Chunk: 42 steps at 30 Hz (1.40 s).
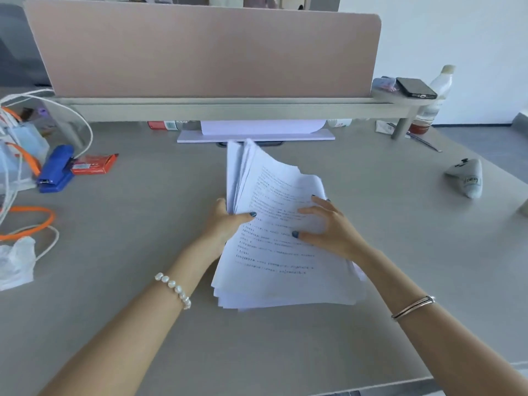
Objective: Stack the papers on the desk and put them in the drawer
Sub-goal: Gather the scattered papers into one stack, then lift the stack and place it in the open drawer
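Observation:
A thick stack of printed white papers [274, 270] lies on the grey desk [143, 281] in front of me, its sheets uneven at the edges. My left hand [225, 224] grips the stack's left edge, thumb on top, and lifts that side so the far sheets fan upward. My right hand [328, 230] rests flat on the top sheet with fingers spread. No drawer is visible.
A blue stapler [55, 170] and red box [94, 164] sit at the left beside orange and white cables [31, 221]. More white paper [261, 127] lies under the pink divider's shelf [228, 108]. A grey controller [468, 177], bottle [434, 98] and phone [415, 87] stand at right.

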{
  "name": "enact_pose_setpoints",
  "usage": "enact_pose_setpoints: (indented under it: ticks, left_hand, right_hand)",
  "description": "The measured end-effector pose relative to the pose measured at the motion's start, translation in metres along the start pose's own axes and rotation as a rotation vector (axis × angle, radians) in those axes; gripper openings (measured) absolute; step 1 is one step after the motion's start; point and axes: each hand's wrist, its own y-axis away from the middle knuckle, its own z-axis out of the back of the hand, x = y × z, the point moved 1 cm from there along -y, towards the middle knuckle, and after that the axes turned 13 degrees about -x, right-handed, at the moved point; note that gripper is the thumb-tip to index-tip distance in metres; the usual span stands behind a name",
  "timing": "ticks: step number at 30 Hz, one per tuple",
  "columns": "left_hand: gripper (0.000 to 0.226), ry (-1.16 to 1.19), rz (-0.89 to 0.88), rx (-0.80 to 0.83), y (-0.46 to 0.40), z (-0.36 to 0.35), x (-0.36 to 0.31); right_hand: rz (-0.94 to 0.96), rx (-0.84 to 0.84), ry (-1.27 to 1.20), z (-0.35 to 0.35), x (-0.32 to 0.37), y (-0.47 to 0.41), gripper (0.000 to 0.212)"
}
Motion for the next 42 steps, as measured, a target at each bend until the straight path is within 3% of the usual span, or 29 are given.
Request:
enact_pose_setpoints:
  ticks: [3, 5, 7, 9, 11, 13, 17, 20, 23, 27, 31, 33, 35, 39, 42]
  left_hand:
    - [0.019, 0.040, -0.004, 0.048, -0.001, 0.003, -0.001]
    - [0.016, 0.127, -0.027, 0.080, 0.000, 0.006, -0.007]
    - [0.017, 0.200, -0.094, 0.125, 0.007, 0.008, -0.019]
    - [0.020, 0.267, -0.164, 0.163, 0.014, 0.011, -0.034]
    - [0.019, 0.290, -0.222, 0.163, 0.020, 0.016, -0.051]
    - [0.022, 0.325, -0.299, 0.162, 0.025, 0.022, -0.074]
    - [0.050, 0.369, -0.446, 0.130, 0.028, 0.035, -0.109]
    - [0.064, 0.310, -0.477, 0.083, 0.031, 0.037, -0.103]
    - [0.058, 0.275, -0.434, 0.109, 0.036, 0.029, -0.068]
    - [0.040, 0.253, -0.360, 0.026, 0.049, 0.019, -0.036]
    - [0.042, 0.373, -0.373, -0.099, 0.053, 0.014, -0.047]
    - [0.044, 0.411, -0.371, -0.103, 0.053, 0.010, -0.045]
    - [0.031, 0.406, -0.339, -0.068, 0.058, 0.006, -0.037]
    - [0.019, 0.381, -0.480, -0.138, 0.064, 0.002, -0.033]
    - [0.015, 0.338, -0.482, -0.089, 0.061, -0.003, -0.026]
  right_hand:
    - [-0.063, -0.098, -0.149, 0.000, -0.004, -0.004, 0.075]
    - [-0.188, -0.224, -0.380, 0.001, -0.008, -0.007, 0.094]
    - [-0.358, -0.278, -0.608, 0.008, -0.010, -0.011, 0.098]
    - [-0.429, -0.230, -0.710, 0.019, -0.007, -0.015, 0.079]
    - [-0.352, -0.217, -0.752, 0.036, 0.009, -0.013, 0.051]
    - [-0.209, -0.312, -0.792, 0.058, 0.033, -0.011, 0.034]
    - [0.032, -0.500, -0.780, 0.098, 0.080, -0.001, 0.019]
    - [0.076, -0.489, -0.703, 0.099, 0.083, 0.011, 0.030]
    - [-0.010, -0.405, -0.637, 0.075, 0.060, 0.025, 0.041]
    - [-0.086, -0.437, -0.743, 0.053, 0.047, 0.039, 0.030]
    - [-0.046, -0.519, -0.778, 0.062, 0.063, 0.038, 0.014]
    - [-0.016, -0.547, -0.804, 0.061, 0.065, 0.039, 0.014]
    - [-0.052, -0.532, -0.805, 0.049, 0.059, 0.043, 0.011]
    - [-0.114, -0.565, -0.829, 0.046, 0.055, 0.047, 0.003]
    - [-0.142, -0.578, -0.848, 0.047, 0.053, 0.048, 0.009]
